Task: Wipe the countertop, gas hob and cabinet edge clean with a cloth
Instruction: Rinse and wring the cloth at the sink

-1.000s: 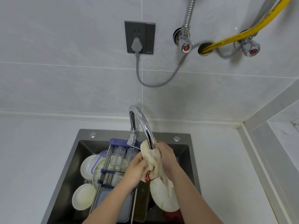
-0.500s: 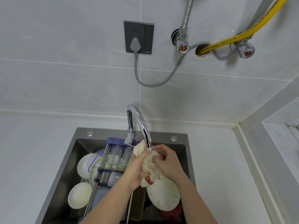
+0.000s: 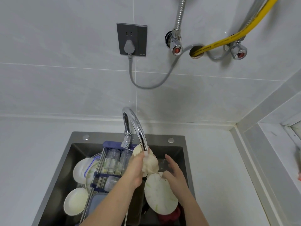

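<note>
Rinsing the cloth under the faucet, low in the middle of the frame.

The left hand (image 3: 136,172) has its fingers curled round the bunched cloth (image 3: 150,165), holding it right below the spout of the faucet (image 3: 138,129), where water appears to run onto it. The right hand (image 3: 175,172) sits just right of the cloth, fingers spread and holding nothing. To do this well, I judge, turn the wad so water reaches every fold, then wring it over the sink (image 3: 78,139), clear of the plate (image 3: 160,195) beneath, before going to the desk (image 3: 216,160).
</note>
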Motion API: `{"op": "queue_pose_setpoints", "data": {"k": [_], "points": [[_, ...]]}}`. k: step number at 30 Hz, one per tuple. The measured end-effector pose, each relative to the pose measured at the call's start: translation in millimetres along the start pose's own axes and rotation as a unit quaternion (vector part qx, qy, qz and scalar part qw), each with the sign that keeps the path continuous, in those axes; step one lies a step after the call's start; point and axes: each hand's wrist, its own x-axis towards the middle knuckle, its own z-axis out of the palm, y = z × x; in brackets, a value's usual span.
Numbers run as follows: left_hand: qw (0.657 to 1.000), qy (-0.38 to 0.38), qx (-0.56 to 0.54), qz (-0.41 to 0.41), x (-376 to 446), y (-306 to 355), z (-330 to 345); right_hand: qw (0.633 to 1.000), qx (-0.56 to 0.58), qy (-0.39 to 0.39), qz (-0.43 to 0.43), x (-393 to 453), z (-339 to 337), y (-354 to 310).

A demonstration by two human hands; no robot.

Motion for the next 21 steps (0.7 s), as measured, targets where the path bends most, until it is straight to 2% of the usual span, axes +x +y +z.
{"op": "queue_pose_setpoints", "data": {"k": [4,8,13,16,21], "points": [[0.998,-0.028,-0.034,-0.039,0,15,15,0.997,0.079,-0.006,-0.012,-2,28,-17],[0.988,-0.068,-0.127,-0.051,-14,13,16,0.98,0.168,0.101,-0.039,13,55,-29],[0.984,-0.077,-0.155,-0.047,-19,2,2,0.971,0.149,0.178,-0.053,21,67,-19],[0.989,-0.053,-0.128,-0.052,-15,4,4,0.961,0.167,0.213,-0.06,22,71,-24],[0.996,0.018,0.044,0.077,-10,8,8,0.961,0.123,0.243,-0.045,23,81,-35]]}}
